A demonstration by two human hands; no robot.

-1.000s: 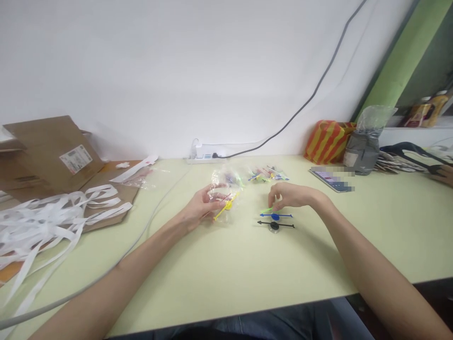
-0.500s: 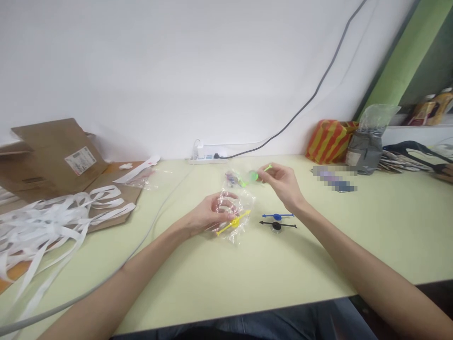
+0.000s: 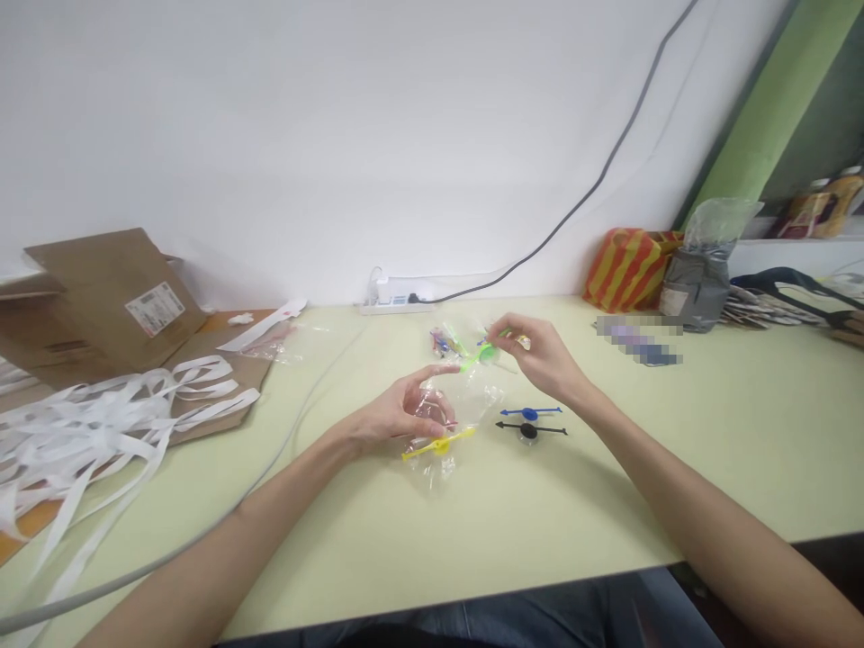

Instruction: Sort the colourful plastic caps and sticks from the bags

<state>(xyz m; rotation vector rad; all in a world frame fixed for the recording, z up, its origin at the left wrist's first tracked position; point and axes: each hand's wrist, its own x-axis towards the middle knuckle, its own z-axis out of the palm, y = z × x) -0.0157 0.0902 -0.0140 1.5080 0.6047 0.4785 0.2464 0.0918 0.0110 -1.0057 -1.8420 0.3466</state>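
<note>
- Your left hand (image 3: 398, 416): on the clear bag (image 3: 472, 405), index finger stretched out toward the green arrow, other fingers curled onto the plastic. Grip partly open; you cannot tell from this view whether it is firm.
- Your right hand (image 3: 540, 355): raised just above the table, thumb and fingers in a narrow pinch on the green arrow (image 3: 486, 353).
- Green arrow: a thin plastic piece with a rounded hub, held over the far part of the clear bag, close to your left index finger but apart from it.
- Yellow arrow (image 3: 438, 445): lying flat just below your left hand, with the clear bag around or under it; exact relation unclear.
- Blue arrow (image 3: 530, 413) and black arrow (image 3: 530, 430): side by side on the table (image 3: 607, 504), just below your right hand, not touched. Black one sits on a dark hub.
- Small bags of colored parts (image 3: 445, 342): just beyond the clear bag, contents too small to tell.
- Left of your work: gray cable (image 3: 297, 432), white strips (image 3: 87, 432), cardboard (image 3: 114, 306).
- Far edge: power strip (image 3: 395, 307), striped bag (image 3: 629, 270), gray pouch (image 3: 695, 292).
</note>
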